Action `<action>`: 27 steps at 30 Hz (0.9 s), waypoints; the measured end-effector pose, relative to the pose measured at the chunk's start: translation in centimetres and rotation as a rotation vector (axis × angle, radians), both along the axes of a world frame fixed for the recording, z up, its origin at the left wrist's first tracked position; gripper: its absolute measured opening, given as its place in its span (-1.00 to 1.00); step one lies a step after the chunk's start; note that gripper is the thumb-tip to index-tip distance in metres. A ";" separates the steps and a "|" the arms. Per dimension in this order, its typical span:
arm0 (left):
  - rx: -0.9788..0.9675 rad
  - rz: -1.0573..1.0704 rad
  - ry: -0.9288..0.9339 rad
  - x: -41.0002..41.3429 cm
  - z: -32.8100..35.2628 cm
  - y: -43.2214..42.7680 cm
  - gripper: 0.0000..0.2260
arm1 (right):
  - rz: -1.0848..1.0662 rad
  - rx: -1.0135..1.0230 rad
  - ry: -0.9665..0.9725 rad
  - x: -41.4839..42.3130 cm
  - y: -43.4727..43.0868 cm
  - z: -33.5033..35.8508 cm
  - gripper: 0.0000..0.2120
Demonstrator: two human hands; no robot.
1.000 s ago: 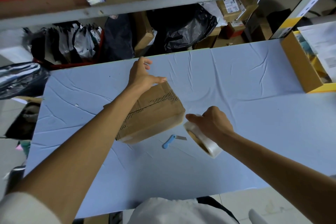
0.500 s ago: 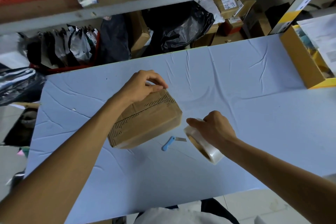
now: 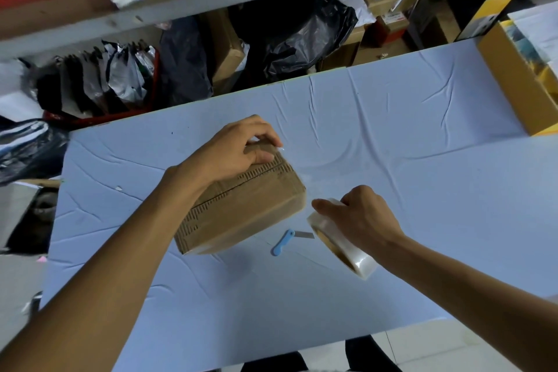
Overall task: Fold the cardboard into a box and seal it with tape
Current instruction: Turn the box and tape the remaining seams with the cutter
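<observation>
While the left grip lay curled over the far corner of the box, fingers and thumb clasping that edge, how did the cardboard look to handle? (K.)

Light and stiff, by my judgement. It was corrugated and folded shut, its flaps met along a seam across the top, and it lay flat on the tabletop beneath that grip. Hold was best taken at edges and corners, pressing down so the flaps could not spring. (M.)

And the right grip? (K.)

Closed round the tape roll, which was tilted just off the box's nearest right corner; it seemed apart from the box. The film looked thin and clingy, likely to fold onto itself. (M.)

Obstacles? (K.)

A blue cutter, blade out, lay between the two grips, just beside the roll, and was a hazard to a sweeping wrist. A yellow carton stood well beyond the right grip. There was a pale glint at the left fingertips; I could not tell whether it was a tape end. (M.)
</observation>
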State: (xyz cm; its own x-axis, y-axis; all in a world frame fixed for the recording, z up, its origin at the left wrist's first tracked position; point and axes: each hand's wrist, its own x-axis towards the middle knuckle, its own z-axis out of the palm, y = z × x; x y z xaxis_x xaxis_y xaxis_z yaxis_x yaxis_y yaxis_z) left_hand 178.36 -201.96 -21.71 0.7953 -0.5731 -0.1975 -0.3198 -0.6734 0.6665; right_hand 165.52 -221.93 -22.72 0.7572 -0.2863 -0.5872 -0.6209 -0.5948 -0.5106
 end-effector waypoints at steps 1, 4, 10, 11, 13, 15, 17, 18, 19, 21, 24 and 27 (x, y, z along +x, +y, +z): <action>0.004 0.014 0.008 -0.1 -0.2 0.0 -0.82 | 0.001 -0.001 -0.005 0.0 -0.1 0.0 -0.53; -0.019 0.085 0.030 -0.4 -0.2 -0.4 -0.82 | 0.002 -0.004 -0.020 0.1 -0.3 0.1 -0.51; 0.026 0.055 -0.029 -0.6 0.3 -0.9 -0.78 | -0.018 0.009 -0.007 0.1 -0.3 0.3 -0.54; 0.004 0.062 -0.032 -0.7 0.3 -1.1 -0.77 | -0.021 0.013 -0.012 0.2 -0.4 0.4 -0.53; -0.061 0.083 -0.059 -1.1 0.4 -1.4 -0.72 | -0.026 0.021 -0.026 0.3 -0.4 0.7 -0.52; -0.065 0.060 -0.130 -1.5 0.6 -1.5 -0.73 | -0.023 0.025 -0.038 0.4 -0.3 0.8 -0.51; -0.017 -0.023 -0.175 -1.9 1.0 -1.6 -0.79 | -0.019 0.024 -0.033 0.3 -0.3 0.9 -0.52; 0.020 -0.058 -0.166 -2.0 1.2 -1.6 -0.82 | -0.017 0.022 -0.028 0.2 -0.3 0.9 -0.52; 0.058 -0.082 -0.136 -2.0 1.4 -1.5 -0.87 | -0.018 0.022 -0.022 0.2 -0.3 0.8 -0.52; 0.130 -0.112 -0.041 -2.1 1.7 -1.3 -0.83 | -0.025 0.025 -0.012 0.0 -0.4 0.8 -0.53; 0.190 -0.151 -0.012 -2.4 1.5 -1.4 -0.75 | -0.036 0.042 0.004 0.0 -0.4 0.7 -0.56; 0.176 -0.097 -0.063 -2.4 1.3 -1.7 -0.79 | -0.056 0.073 -0.001 0.1 -0.3 0.9 -0.56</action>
